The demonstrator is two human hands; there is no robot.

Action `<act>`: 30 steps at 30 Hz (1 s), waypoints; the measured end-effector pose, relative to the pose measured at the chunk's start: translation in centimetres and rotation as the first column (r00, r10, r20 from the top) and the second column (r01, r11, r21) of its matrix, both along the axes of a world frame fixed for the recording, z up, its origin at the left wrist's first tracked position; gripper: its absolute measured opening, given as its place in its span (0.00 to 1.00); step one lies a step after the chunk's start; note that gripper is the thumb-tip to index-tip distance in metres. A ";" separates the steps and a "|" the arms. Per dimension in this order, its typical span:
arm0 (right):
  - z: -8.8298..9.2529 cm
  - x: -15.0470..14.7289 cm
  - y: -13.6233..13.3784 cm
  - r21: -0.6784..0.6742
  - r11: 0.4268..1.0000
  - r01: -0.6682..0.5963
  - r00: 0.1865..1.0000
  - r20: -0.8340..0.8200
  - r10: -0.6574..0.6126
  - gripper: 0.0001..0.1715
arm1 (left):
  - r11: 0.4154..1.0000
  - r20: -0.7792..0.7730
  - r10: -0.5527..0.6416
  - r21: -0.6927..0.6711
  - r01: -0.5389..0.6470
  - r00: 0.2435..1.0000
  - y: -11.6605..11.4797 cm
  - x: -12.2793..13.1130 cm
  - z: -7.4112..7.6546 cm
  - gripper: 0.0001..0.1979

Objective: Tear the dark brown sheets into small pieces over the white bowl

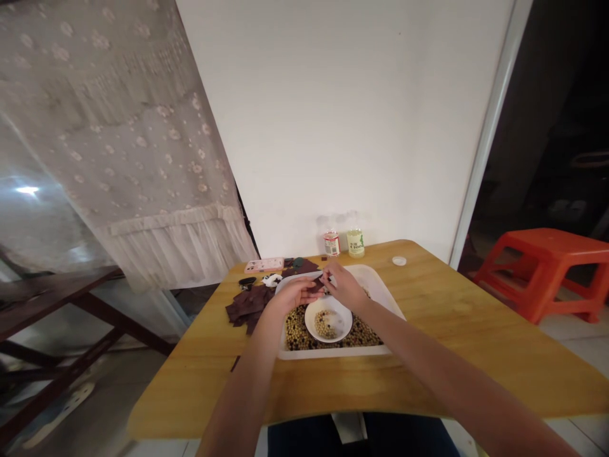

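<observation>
Both my hands meet above the far part of a white tray filled with small yellowish and dark beads. My left hand has its fingers bent round a small dark brown sheet, partly hidden by the fingers. Close against it, my right hand is closed in a pinch at the sheet's right end; what sits in its fingertips is too small to make out. Just below the hands, a white bowl rests on the beads and contains some paler ones.
Left of the tray lies a pile of dark brown sheets. Behind it are a pink phone and a black item. Two bottles, red-labelled and green-labelled, stand by the wall. An orange stool is at right.
</observation>
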State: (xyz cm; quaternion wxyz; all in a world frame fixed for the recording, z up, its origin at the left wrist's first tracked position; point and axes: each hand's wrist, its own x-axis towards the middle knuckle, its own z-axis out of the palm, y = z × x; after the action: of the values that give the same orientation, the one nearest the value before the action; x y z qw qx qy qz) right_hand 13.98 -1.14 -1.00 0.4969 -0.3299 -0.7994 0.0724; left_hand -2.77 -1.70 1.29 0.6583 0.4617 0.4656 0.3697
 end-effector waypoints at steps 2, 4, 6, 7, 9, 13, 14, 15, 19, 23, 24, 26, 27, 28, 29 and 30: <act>0.0 0.0 0.0 0.000 1.000 -0.006 1.000 0.007 0.006 0.04 | 1.000 -0.011 0.010 -0.005 -0.010 1.000 0.1 0.0 -0.1 0.13; 0.0 0.0 0.0 -0.001 1.000 -0.010 1.000 0.010 0.010 0.05 | 1.000 -0.022 0.022 -0.017 -0.022 1.000 0.3 -0.1 -0.2 0.13; 0.0 0.0 0.0 -0.003 1.000 -0.011 1.000 0.008 0.011 0.05 | 0.999 -0.026 0.028 -0.023 -0.029 0.999 0.5 -0.1 -0.4 0.13; 0.0 0.0 0.1 -0.003 1.000 -0.011 1.000 0.005 0.011 0.05 | 0.999 -0.027 0.027 -0.026 -0.028 0.999 0.6 -0.2 -0.4 0.12; 0.0 0.0 0.1 -0.004 1.000 -0.015 1.000 0.001 0.015 0.05 | 0.999 -0.029 0.025 -0.033 -0.026 0.999 0.7 -0.2 -0.5 0.12; 0.0 0.0 0.1 -0.004 1.000 -0.015 1.000 -0.002 0.015 0.05 | 0.999 -0.023 0.026 -0.029 -0.026 0.999 0.7 -0.2 -0.5 0.10; 0.0 0.0 0.1 -0.004 1.000 -0.012 1.000 -0.001 0.012 0.05 | 0.999 -0.019 0.022 -0.027 -0.023 1.000 0.7 -0.2 -0.5 0.10; 0.0 0.0 0.1 -0.003 1.000 -0.010 1.000 0.001 0.010 0.04 | 0.999 -0.015 0.019 -0.028 -0.020 1.000 0.6 -0.2 -0.4 0.10; 0.1 0.0 0.1 -0.003 1.000 -0.017 1.000 0.003 0.017 0.05 | 1.000 0.002 0.016 -0.017 -0.016 1.000 0.6 -0.2 -0.4 0.11; 0.1 0.0 0.2 0.006 1.000 -0.019 1.000 0.006 0.019 0.05 | 0.999 -0.006 0.024 -0.020 -0.024 1.000 0.5 -0.1 -0.3 0.12; 0.1 0.0 0.2 0.005 1.000 -0.014 1.000 0.006 0.014 0.05 | 0.999 -0.004 0.028 -0.021 -0.028 1.000 0.5 -0.1 -0.3 0.12; 0.1 0.1 0.2 0.002 1.000 0.001 1.000 0.009 -0.001 0.04 | 1.000 0.005 0.024 -0.018 -0.024 1.000 0.5 0.0 -0.3 0.12; 0.1 0.1 0.2 0.000 1.000 0.007 1.000 0.012 -0.007 0.04 | 1.000 0.011 0.020 -0.016 -0.019 1.000 0.4 0.0 -0.3 0.12; 0.1 0.1 0.2 0.000 1.000 0.012 1.000 0.014 -0.012 0.04 | 1.000 0.014 0.016 -0.017 -0.016 1.000 0.4 0.0 -0.3 0.11; 0.1 0.2 0.2 0.001 1.000 0.014 1.000 0.016 -0.014 0.04 | 1.000 0.016 0.017 -0.018 -0.016 1.000 0.4 0.0 -0.3 0.10; 0.1 0.2 0.2 0.004 1.000 0.016 1.000 0.016 -0.016 0.04 | 1.000 0.016 0.020 -0.019 -0.020 1.000 0.4 0.0 -0.3 0.09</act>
State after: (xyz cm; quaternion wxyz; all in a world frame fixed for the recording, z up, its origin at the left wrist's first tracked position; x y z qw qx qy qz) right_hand 14.21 -0.99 -0.93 0.4915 -0.3358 -0.8009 0.0643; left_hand -2.73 -1.32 0.94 0.6627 0.4478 0.4681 0.3757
